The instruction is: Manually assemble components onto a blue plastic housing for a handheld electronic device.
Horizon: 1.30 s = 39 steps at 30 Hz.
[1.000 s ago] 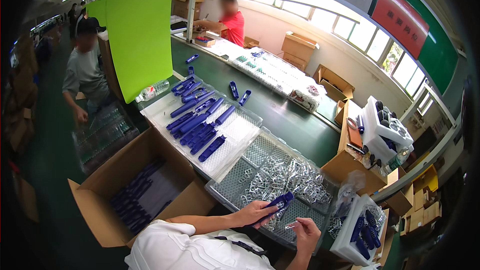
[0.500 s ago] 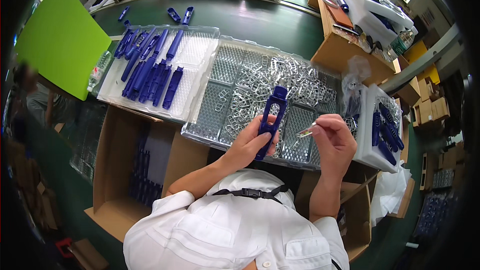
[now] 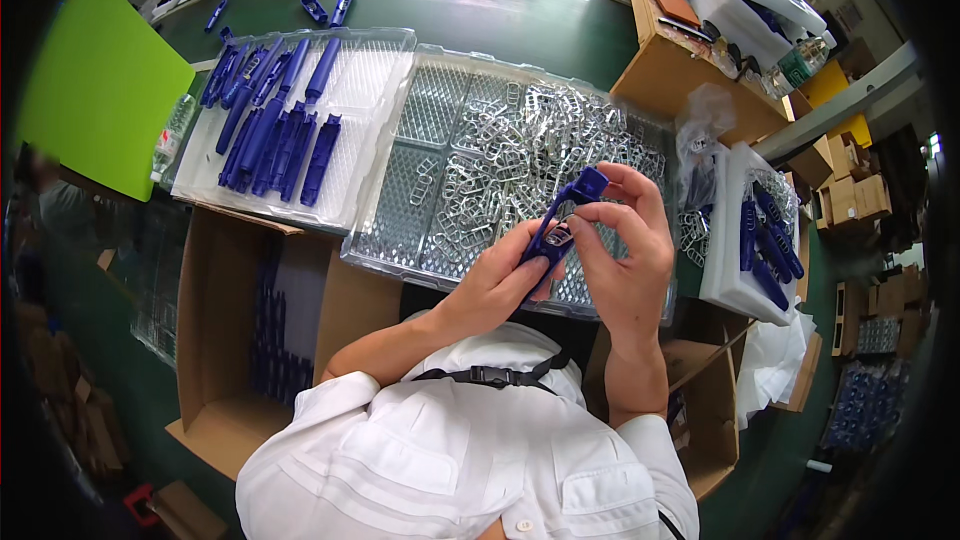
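- L hand (image 3: 494, 278): fingers gripping tilted blue housing (image 3: 588, 183), top end beside R fingers
- R hand (image 3: 632, 265): thumb/index pinch metal clip (image 3: 558, 236) at housing's opening
- Step (judged): seating clip; next move prob. calls for firm L grip, careful R alignment

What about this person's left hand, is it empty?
No, the left hand grips a long blue part, with the thumb lying across its lower end.
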{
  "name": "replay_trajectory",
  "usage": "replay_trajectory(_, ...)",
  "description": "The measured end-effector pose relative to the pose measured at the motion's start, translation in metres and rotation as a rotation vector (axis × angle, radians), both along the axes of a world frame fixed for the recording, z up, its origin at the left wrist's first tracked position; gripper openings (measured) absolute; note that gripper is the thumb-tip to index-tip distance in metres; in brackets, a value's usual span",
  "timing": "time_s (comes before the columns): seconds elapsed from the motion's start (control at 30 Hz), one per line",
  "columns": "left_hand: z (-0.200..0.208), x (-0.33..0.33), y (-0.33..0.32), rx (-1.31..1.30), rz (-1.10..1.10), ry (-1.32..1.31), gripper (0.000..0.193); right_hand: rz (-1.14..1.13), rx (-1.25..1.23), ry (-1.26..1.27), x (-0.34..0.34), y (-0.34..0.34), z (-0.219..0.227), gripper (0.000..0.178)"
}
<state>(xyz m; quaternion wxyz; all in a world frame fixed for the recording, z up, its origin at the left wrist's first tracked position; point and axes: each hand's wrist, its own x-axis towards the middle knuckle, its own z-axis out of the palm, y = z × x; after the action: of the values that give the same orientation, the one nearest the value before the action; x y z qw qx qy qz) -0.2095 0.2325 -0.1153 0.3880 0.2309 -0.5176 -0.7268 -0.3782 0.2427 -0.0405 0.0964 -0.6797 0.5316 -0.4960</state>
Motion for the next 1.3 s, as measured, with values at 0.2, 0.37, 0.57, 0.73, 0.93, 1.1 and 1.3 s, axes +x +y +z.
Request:
replay_trajectory(0.2,-0.009,0.000,-0.001,0.050,-0.017,0.003,0.035,-0.048,0.025,0.052,0.003,-0.003,-0.009,0.015)
replay_trajectory(0.37,-0.007,0.004,-0.001,0.096,0.022,-0.034,0.033,-0.069,0.064,0.077,0.009,-0.005,-0.011,0.014)
replay_trajectory(0.57,-0.013,-0.002,0.007,-0.084,0.172,-0.207,0.023,-0.162,0.010,0.230,0.011,0.007,-0.017,0.021)
replay_trajectory(0.73,-0.019,-0.008,0.016,-0.389,0.409,-0.288,0.021,-0.270,0.063,-0.086,0.030,0.026,-0.006,0.045)
replay_trajectory(0.93,-0.008,-0.002,0.014,-0.479,0.411,-0.316,0.021,-0.102,0.193,-0.159,0.015,0.024,-0.016,0.025)
replay_trajectory(1.1,-0.005,-0.002,0.012,-0.442,0.365,-0.358,0.019,-0.090,0.223,-0.142,0.011,0.024,-0.022,0.023)
replay_trajectory(1.3,-0.003,-0.001,0.013,-0.185,0.233,-0.298,0.023,-0.082,0.231,-0.115,0.009,0.025,-0.029,0.022)
